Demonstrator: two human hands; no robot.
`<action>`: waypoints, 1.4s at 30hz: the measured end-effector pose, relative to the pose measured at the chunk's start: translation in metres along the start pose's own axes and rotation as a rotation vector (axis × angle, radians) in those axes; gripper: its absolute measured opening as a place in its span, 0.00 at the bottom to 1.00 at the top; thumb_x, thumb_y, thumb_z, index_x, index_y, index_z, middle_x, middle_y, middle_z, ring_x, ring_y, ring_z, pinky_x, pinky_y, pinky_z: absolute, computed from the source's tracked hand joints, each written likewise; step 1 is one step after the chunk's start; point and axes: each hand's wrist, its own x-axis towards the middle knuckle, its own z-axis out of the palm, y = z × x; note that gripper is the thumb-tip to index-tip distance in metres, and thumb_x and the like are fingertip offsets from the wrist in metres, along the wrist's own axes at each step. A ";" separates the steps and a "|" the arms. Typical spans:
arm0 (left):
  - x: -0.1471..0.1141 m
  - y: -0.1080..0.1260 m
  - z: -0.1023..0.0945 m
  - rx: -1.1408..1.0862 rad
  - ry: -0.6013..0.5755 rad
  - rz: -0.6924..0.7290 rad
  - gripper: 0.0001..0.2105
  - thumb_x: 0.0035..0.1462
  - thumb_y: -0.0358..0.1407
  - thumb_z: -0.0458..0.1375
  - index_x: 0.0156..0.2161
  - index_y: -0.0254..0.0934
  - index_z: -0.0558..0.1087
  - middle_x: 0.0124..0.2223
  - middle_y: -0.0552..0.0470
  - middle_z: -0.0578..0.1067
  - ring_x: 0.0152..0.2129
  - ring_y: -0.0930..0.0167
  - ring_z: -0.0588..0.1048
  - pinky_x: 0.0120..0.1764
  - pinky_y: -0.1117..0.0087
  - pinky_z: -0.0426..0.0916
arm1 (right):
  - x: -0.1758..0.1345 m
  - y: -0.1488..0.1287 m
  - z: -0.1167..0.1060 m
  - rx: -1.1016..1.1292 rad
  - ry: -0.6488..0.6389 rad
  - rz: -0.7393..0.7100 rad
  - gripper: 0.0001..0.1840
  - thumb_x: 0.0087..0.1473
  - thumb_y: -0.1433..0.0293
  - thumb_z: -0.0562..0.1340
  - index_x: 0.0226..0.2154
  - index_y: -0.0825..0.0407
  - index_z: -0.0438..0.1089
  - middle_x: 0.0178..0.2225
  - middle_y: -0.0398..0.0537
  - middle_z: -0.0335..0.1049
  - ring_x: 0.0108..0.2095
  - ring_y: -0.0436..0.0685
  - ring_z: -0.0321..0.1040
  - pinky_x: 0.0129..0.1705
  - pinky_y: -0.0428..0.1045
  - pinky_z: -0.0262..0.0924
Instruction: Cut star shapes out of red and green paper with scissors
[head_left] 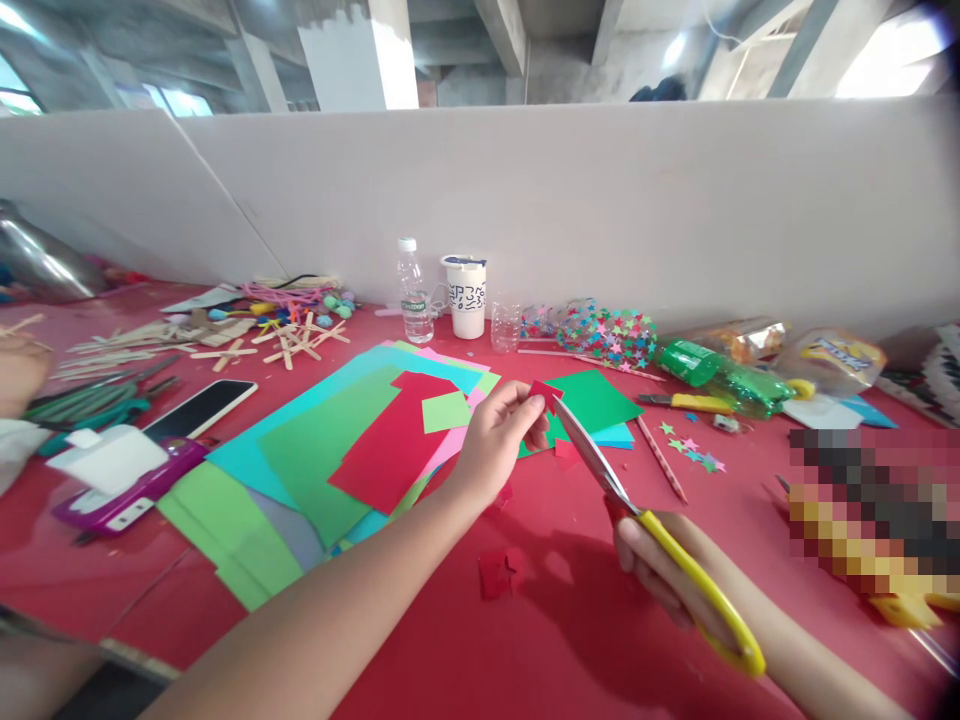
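2 grips | l hand (501, 432) pinched on red ppr (547, 394) | r hand (660, 573) closed round yel scissors (604, 473)

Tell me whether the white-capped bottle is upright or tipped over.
Upright: the white-capped bottle stands on the red table, cap pointing up, beside the white cup.

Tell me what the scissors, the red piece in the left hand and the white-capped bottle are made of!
Scissors: shiny silver blades, so probably metal; smooth yellow handle, likely plastic. Red piece: flat and mostly dull, so likely paper or card. Bottle: see-through and glossy, so probably plastic.
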 end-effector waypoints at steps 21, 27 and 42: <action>-0.002 0.002 0.001 0.071 -0.044 0.039 0.08 0.58 0.38 0.52 0.29 0.36 0.66 0.25 0.57 0.69 0.19 0.77 0.69 0.26 0.74 0.65 | -0.004 -0.008 -0.002 -0.062 -0.024 -0.006 0.37 0.43 0.34 0.48 0.24 0.52 0.62 0.14 0.34 0.51 0.15 0.46 0.48 0.19 0.45 0.46; -0.002 0.001 -0.002 0.083 -0.071 0.054 0.08 0.59 0.37 0.52 0.30 0.36 0.66 0.25 0.57 0.69 0.20 0.77 0.69 0.26 0.75 0.65 | -0.004 -0.008 -0.003 -0.043 -0.028 0.007 0.36 0.43 0.34 0.49 0.23 0.52 0.61 0.13 0.34 0.51 0.13 0.45 0.48 0.17 0.44 0.45; 0.001 0.004 -0.004 0.101 -0.069 0.048 0.08 0.57 0.37 0.54 0.29 0.36 0.67 0.24 0.57 0.69 0.19 0.77 0.70 0.25 0.76 0.64 | -0.007 -0.016 -0.003 -0.041 0.030 0.018 0.32 0.46 0.39 0.53 0.20 0.51 0.58 0.13 0.34 0.49 0.12 0.43 0.45 0.14 0.41 0.39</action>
